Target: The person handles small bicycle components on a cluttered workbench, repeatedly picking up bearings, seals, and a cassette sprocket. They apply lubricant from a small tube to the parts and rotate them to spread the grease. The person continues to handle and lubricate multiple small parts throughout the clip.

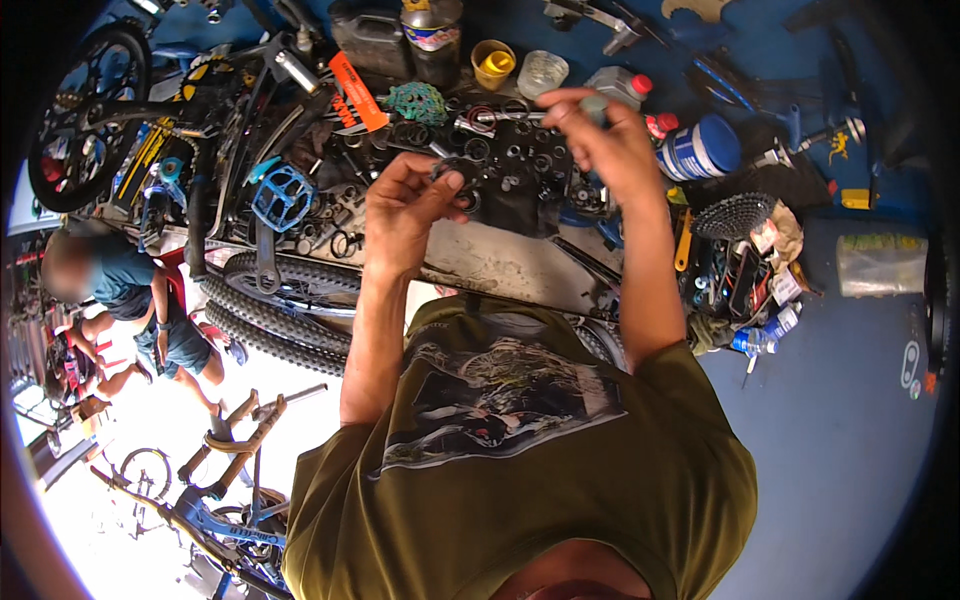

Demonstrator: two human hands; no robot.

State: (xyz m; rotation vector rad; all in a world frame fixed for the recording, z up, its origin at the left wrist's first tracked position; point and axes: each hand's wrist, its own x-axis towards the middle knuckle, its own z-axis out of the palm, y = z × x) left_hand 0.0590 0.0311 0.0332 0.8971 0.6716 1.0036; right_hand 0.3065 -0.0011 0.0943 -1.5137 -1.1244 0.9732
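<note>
The left hand (402, 203) pinches a dark round part (459, 170) between thumb and fingers, above the near edge of the bench (515, 268). The right hand (617, 145) is raised to the right and farther off, its fingers loosely bent and apart; whether it grips the greenish thing (595, 108) beside them I cannot tell. A blue pedal (283, 197) lies left, a blue tub (700, 148) right, a jug (370, 42) far left.
</note>
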